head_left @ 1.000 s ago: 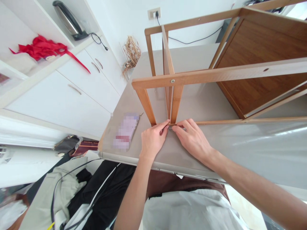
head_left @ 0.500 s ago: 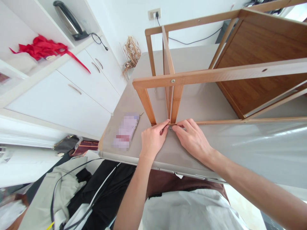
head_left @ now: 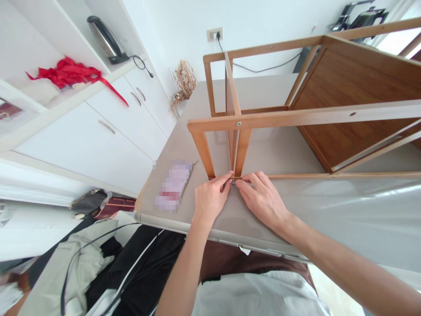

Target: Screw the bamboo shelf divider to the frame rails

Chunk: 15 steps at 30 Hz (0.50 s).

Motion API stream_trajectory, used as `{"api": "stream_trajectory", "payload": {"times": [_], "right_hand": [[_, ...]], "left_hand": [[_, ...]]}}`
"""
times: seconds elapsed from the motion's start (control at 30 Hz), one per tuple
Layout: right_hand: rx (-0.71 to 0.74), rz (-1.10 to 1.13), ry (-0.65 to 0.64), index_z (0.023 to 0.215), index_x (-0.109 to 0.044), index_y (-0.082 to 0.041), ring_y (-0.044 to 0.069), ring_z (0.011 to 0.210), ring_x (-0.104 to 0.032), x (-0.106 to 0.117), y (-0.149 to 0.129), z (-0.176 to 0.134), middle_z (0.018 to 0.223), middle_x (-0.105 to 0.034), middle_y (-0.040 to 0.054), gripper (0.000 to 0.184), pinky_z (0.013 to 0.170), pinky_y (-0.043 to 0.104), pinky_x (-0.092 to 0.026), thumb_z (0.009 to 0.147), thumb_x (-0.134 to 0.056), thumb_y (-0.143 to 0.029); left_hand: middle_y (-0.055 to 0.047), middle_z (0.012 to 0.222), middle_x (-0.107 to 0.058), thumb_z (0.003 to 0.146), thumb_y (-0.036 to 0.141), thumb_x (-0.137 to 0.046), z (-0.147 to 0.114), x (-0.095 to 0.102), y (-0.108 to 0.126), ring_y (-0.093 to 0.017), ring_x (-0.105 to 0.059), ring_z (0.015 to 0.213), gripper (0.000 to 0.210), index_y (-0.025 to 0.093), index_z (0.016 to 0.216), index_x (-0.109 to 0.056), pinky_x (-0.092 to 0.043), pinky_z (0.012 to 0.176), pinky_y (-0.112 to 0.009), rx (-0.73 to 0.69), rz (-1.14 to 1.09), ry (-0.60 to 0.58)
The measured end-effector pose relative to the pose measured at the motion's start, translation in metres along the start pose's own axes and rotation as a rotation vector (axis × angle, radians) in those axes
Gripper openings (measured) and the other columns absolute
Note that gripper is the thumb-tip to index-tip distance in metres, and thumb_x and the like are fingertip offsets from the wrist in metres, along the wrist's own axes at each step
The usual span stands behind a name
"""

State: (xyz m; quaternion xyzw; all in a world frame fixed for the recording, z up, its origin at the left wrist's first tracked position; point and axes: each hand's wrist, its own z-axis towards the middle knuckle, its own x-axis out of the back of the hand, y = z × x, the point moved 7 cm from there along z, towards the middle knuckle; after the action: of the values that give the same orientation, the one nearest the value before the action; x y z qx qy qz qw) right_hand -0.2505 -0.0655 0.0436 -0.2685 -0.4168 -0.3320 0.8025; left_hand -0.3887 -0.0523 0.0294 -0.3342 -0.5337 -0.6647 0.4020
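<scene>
A brown wooden rack frame [head_left: 292, 116] lies on its side on the grey-covered table. My left hand [head_left: 210, 198] is at its lower rail near the left upright, index finger along the wood and thumb below, closed in a pinch. Facing it, my right hand [head_left: 261, 193] is closed too, thumb and index finger together at the same joint. A small shiny metal piece [head_left: 233, 181] shows between the fingertips; its exact kind is too small to tell. A metal bolt head [head_left: 238, 123] sits in the upper rail above the hands.
Left of my hands lies a phone-like item [head_left: 171, 186], blurred out, with a thin metal tool tip [head_left: 195, 163] beside it. Dried stalks [head_left: 184, 81] stand behind the table's far left corner. White cabinets [head_left: 85, 131] with a kettle [head_left: 107, 39] and red ribbon [head_left: 67, 72] line the left.
The head view has tilted up a little, so everything appears lower. Both hands stay at the same joint, with the fingertips only slightly shifted around the metal piece.
</scene>
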Motion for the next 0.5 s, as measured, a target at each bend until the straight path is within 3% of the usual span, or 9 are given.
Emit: {"api": "stream_trajectory", "payload": {"times": [0.3, 0.5], "right_hand": [[0.009, -0.001, -0.009, 0.101, -0.066, -0.017, 0.022, 0.092, -0.046, -0.0001, -0.0027, 0.0016, 0.099, -0.061, 0.0104, 0.023, 0.085, 0.034, -0.043, 0.098, -0.044, -0.012], [-0.029, -0.021, -0.002, 0.098, -0.066, -0.018, 0.022, 0.087, -0.047, -0.0010, 0.0035, 0.0028, 0.095, -0.062, 0.0082, 0.017, 0.082, 0.035, -0.041, 0.097, -0.050, -0.016]], "left_hand": [[0.002, 0.078, -0.074, 0.096, 0.035, -0.058, 0.0000, 0.0007, 0.0013, -0.013, -0.063, 0.066, 0.032, 0.040, 0.125, -0.068, -0.030, 0.059, -0.025, 0.000, 0.011, -0.006], [0.002, 0.075, -0.072, 0.096, 0.034, -0.057, -0.0005, -0.0002, 0.0005, -0.012, -0.061, 0.064, 0.032, 0.040, 0.125, -0.068, -0.029, 0.059, -0.024, -0.009, 0.017, 0.009]]}}
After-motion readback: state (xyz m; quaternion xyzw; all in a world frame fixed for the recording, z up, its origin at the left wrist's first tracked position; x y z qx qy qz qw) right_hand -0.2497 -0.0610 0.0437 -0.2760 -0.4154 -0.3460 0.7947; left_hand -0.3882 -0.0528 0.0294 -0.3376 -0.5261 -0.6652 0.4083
